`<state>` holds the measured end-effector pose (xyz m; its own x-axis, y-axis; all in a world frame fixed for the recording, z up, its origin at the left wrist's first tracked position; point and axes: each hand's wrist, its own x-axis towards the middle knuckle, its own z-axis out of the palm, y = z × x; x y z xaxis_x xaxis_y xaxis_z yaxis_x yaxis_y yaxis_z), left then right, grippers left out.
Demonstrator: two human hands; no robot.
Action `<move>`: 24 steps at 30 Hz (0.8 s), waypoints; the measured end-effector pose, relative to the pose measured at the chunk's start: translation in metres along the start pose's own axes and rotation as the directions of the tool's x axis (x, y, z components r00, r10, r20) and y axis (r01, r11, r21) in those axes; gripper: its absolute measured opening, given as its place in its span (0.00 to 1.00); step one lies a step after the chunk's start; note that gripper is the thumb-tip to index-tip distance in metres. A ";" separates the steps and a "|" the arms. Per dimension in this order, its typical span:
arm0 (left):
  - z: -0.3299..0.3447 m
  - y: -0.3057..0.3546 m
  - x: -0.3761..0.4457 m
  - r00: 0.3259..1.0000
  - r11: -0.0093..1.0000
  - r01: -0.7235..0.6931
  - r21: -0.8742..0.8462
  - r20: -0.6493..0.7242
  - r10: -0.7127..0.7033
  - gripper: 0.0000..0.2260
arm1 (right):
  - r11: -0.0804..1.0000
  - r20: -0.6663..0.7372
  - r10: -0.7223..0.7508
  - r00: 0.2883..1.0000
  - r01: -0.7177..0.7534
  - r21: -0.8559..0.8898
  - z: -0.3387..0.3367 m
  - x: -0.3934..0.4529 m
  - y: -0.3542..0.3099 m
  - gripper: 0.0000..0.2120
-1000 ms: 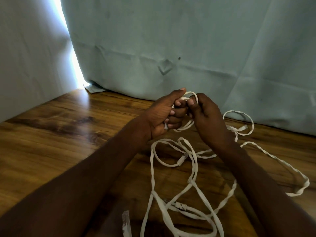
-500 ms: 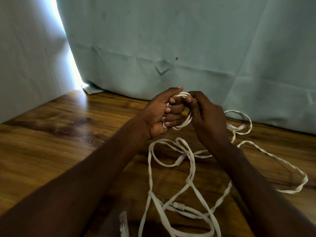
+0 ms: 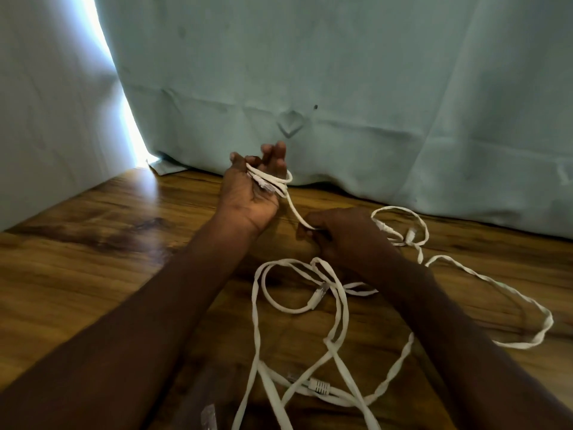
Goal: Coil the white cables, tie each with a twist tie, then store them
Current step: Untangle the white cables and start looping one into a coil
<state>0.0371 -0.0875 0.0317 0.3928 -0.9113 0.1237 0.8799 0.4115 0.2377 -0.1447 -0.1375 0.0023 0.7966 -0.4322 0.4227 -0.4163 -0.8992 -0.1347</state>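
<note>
at the near edge a small clear plastic piece (image 3: pixel 208 418) lies on the brown wood-grain table (image 3: pixel 77 274); what it is cannot be told. just beside it the loose flat white cables (image 3: pixel 339 305) sprawl in crossing loops over the table, with a ribbed grey connector plug (image 3: pixel 319 385) lying among the strands and another plug end inside the loop farther on. past that loop the right hand (image 3: pixel 344 235) sits low over the wood, its fingers curled and pinching one strand of cable. that strand runs up and to the left to the left hand (image 3: pixel 252 189), raised palm-up with fingers mostly straightened, a few small turns of cable wrapped round them and a plug end resting on the palm. more cable loops lie to the right. behind hangs a pale blue-green cloth backdrop (image 3: pixel 372 88), bright light showing through a gap at its left.
</note>
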 end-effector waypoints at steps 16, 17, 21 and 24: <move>-0.017 -0.027 -0.011 0.862 -0.446 -0.472 0.761 0.504 -0.054 0.22 | 0.988 -0.383 -0.049 0.922 -0.012 -0.155 -0.016 -0.006 -0.011 0.04; -0.016 -0.024 -0.010 0.868 -0.438 -0.469 0.767 0.491 -0.071 0.23 | 0.985 -0.379 -0.047 0.924 -0.020 -0.170 -0.016 -0.006 -0.011 0.06; -0.008 -0.015 -0.015 0.928 -0.234 -0.370 0.899 0.344 -0.144 0.26 | 0.987 -0.383 0.050 0.922 -0.105 -0.124 -0.022 -0.008 -0.005 0.11; -0.004 -0.013 -0.019 0.955 -0.039 -0.221 0.975 0.208 -0.212 0.27 | 0.974 -0.443 0.148 0.884 -0.209 -0.090 -0.025 -0.012 0.004 0.10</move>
<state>0.0188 -0.0754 0.0221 0.1325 -0.9542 0.2681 -0.3816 0.2005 0.9023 -0.1666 -0.1341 0.0192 0.4481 -0.4850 0.7509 -0.6113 -0.7792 -0.1385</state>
